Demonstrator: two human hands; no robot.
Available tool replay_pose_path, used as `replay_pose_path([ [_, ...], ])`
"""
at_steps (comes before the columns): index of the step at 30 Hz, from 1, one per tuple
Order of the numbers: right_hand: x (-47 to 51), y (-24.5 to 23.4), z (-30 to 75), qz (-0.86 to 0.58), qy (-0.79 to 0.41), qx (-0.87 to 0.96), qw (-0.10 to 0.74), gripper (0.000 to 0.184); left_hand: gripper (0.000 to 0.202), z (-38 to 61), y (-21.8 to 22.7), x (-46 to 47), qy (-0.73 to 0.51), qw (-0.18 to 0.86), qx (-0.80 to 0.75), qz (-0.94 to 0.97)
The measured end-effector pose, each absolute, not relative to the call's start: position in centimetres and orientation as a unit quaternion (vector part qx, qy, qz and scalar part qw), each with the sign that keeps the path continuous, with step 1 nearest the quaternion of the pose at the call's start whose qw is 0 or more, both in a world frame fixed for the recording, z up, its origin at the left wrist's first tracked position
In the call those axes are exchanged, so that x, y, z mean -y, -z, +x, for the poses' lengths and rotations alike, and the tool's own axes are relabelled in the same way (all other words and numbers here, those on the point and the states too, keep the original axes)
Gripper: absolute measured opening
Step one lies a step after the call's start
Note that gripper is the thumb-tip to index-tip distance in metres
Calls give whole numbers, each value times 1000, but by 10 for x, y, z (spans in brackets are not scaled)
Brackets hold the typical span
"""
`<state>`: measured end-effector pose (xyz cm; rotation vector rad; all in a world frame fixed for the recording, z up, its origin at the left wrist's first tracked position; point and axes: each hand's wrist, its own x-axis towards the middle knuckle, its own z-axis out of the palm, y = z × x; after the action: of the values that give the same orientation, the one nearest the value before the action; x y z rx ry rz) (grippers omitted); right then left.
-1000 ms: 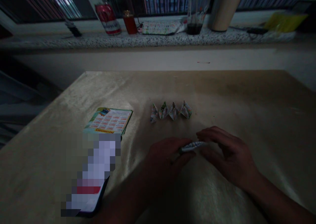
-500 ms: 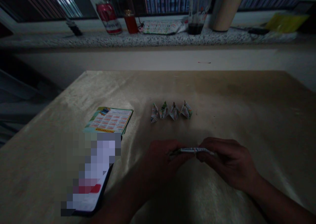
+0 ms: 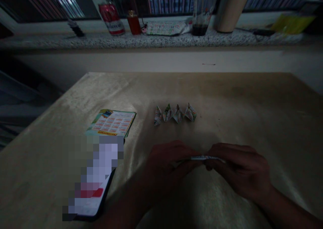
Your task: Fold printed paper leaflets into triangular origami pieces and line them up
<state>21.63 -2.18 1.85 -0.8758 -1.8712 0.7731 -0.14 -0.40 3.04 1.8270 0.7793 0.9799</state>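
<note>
Between both hands is a thin folded piece of printed paper (image 3: 199,158), seen almost edge-on above the table. My left hand (image 3: 171,161) pinches its left part, with thumb below and fingers above. My right hand (image 3: 242,166) pinches the right part in the same way. Much of the paper is hidden by the fingers. Beyond the hands, several small folded paper pieces (image 3: 178,114) with pointed tips stand in a row on the table (image 3: 239,121).
To the left lies a stack of printed leaflets (image 3: 113,121), with a lit phone (image 3: 96,188) in front of it. Along the granite windowsill (image 3: 88,42) stand a red can (image 3: 111,18), a small red bottle (image 3: 133,23), a cup with dark liquid (image 3: 200,28) and a tan cylinder (image 3: 232,10).
Both hands have shifted slightly; the right one has moved a little right and down. Less of the paper's edge shows between the fingers. The row of folded pieces has stayed put.
</note>
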Motion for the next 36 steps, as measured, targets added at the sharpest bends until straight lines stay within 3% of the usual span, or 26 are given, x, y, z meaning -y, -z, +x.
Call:
replay_pose_path([
  [6, 24, -25, 211, -318, -301, 758, 484, 14, 6, 3, -29, 12, -450, 450, -326, 699],
  [10, 27, -27, 211, -330, -289, 763, 474, 18, 5, 7, -32, 13, -416, 499, -352, 674],
  [24, 26, -29, 207, -365, -309, 758, 444, 18, 13, 11, -35, 15, -389, 515, -417, 640],
  [30, 25, -27, 209, -399, -289, 748, 445, 16, 10, 10, -33, 11, -335, 589, -446, 584],
  [36, 23, -26, 207, -412, -269, 747, 447, 12, 6, 6, -32, 11, -341, 536, -470, 613],
])
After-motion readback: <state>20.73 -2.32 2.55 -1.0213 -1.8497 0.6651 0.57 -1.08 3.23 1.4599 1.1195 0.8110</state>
